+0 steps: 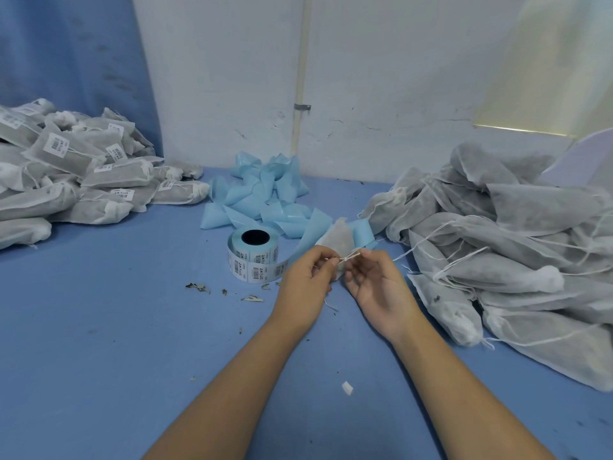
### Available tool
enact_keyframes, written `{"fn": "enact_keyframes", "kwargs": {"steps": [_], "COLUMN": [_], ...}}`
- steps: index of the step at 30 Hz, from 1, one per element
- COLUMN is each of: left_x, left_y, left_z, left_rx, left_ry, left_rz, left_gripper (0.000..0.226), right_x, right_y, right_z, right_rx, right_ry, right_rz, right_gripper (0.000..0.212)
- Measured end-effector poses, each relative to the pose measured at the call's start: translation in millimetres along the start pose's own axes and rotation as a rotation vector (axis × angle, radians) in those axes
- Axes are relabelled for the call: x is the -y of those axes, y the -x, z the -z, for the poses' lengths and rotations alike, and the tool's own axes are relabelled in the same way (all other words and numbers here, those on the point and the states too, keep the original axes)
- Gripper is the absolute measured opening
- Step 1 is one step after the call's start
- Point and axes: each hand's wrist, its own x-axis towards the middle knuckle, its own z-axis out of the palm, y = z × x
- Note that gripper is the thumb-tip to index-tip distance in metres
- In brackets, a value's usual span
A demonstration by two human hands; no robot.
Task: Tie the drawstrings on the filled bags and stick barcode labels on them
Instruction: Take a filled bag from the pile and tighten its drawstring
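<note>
Two hands meet at centre frame over a blue tabletop (99,327) flecked with dry leaf bits. Behind it are a scuffed white wall (381,78), a pipe (302,61) and, at upper left, a blue curtain (73,54). The left hand (305,280) and right hand (378,290) each pinch the white drawstring (345,258) of a small filled bag (336,237). Just left stands a barcode label roll (253,257), its print too small to read. Labelled bags (83,174) pile at left, untied bags (497,247) at right, blue backing scraps (265,197) behind.
</note>
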Motion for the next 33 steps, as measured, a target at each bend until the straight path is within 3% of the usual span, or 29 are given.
{"fn": "enact_keyframes", "kwargs": {"steps": [5, 10, 18, 22, 24, 28, 33], "left_x": [-1, 0, 0, 1, 2, 1, 0], "left_y": [-2, -2, -2, -4, -4, -4, -4], "left_z": [-1, 2, 7, 8, 7, 7, 3], "left_rx": [-0.007, 0.052, -0.056, -0.083, -0.084, -0.109, -0.089], "left_ry": [-0.045, -0.081, 0.104, 0.109, 0.083, 0.044, -0.002], "left_rz": [0.039, 0.018, 0.003, 0.032, 0.03, 0.045, 0.026], "left_gripper": [0.016, 0.016, 0.022, 0.018, 0.017, 0.018, 0.017], "right_x": [-2, -2, 4, 6, 4, 1, 0], "right_y": [-1, -3, 4, 8, 9, 6, 4], "right_z": [-1, -2, -6, 0, -1, -3, -1], "right_rx": [-0.056, -0.086, 0.191, 0.315, 0.33, 0.216, 0.113], "right_ry": [-0.198, -0.204, 0.003, -0.01, -0.005, -0.048, -0.174], "right_rz": [-0.032, -0.043, -0.323, -0.381, -0.367, -0.253, -0.043], "right_gripper": [0.014, 0.013, 0.015, 0.034, 0.032, 0.004, 0.01]}}
